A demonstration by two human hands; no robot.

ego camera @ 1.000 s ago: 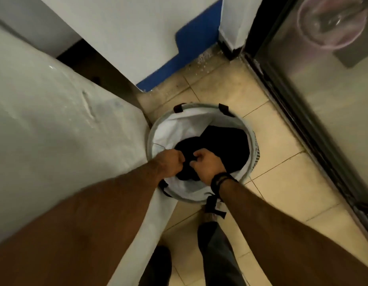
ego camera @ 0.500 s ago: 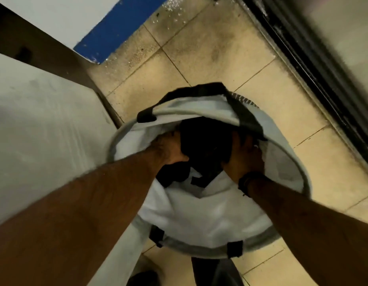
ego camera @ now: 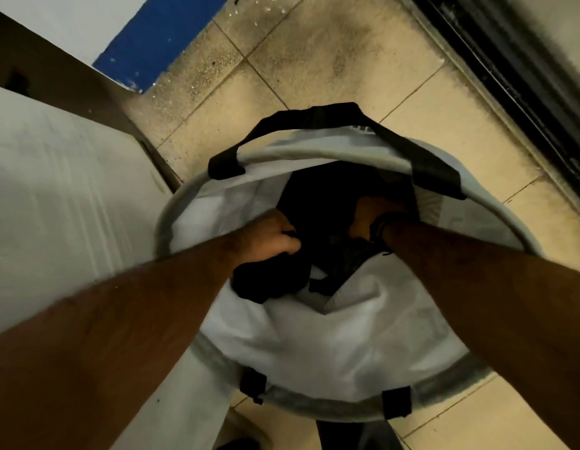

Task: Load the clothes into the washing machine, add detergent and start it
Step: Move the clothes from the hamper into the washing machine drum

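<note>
A round grey laundry basket (ego camera: 353, 407) with a white lining and black handles stands on the tiled floor. Black clothes (ego camera: 317, 203) fill its middle. Both my arms reach into it. My left hand (ego camera: 269, 233) grips a bunch of the black clothes at the left side of the pile. My right hand (ego camera: 376, 216) is deeper in the basket, its fingers buried in the dark fabric, a black band on the wrist. The far rim and its handle lean over the pile and hide part of it.
A white appliance top (ego camera: 64, 203) fills the left side, touching the basket. A dark door track (ego camera: 509, 73) runs along the right. Beige floor tiles (ego camera: 314, 60) lie beyond the basket, with a blue panel (ego camera: 158, 37) at the far wall.
The view has dropped closer to the basket. Both hands have sunk deeper into the black clothes, and the far rim has folded over the pile.
</note>
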